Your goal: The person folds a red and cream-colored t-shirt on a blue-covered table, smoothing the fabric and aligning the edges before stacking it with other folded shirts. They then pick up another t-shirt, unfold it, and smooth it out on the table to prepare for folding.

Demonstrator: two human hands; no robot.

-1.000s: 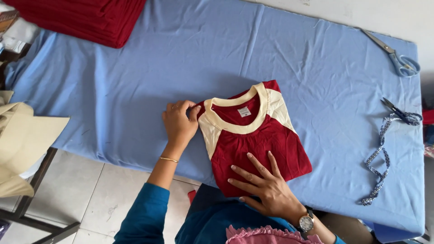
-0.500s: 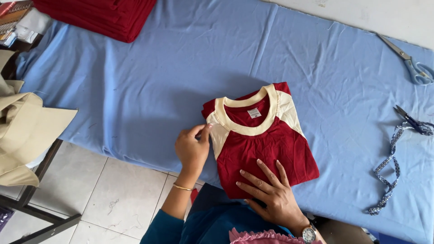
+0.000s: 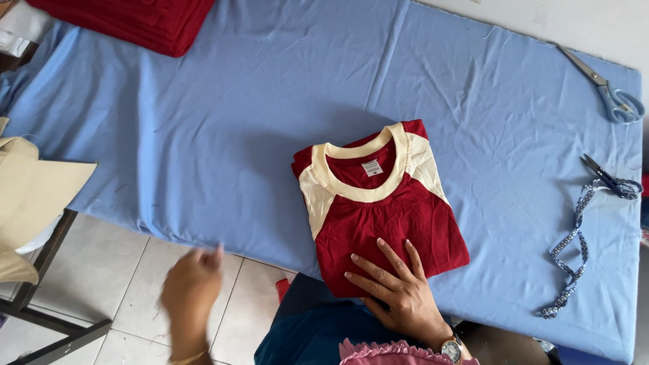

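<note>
A folded red T-shirt (image 3: pixel 392 216) with cream shoulders and a cream collar lies near the front edge of a table covered in blue cloth (image 3: pixel 223 122). My right hand (image 3: pixel 395 287) rests flat on the shirt's lower part, fingers spread, a watch on the wrist. My left hand (image 3: pixel 191 290) is off the table to the left, blurred, over the tiled floor, holding nothing, with a thin bracelet at the wrist.
A stack of folded red garments (image 3: pixel 135 23) sits at the table's far left corner. Large scissors (image 3: pixel 605 88) lie at the far right, small snips (image 3: pixel 608 179) on a patterned ribbon (image 3: pixel 571 250) below them. Cream fabric (image 3: pixel 30 196) lies on a stand at left.
My left hand has let go of the shirt's left shoulder and pulled back off the table toward the lower left. My right hand stays pressed on the shirt.
</note>
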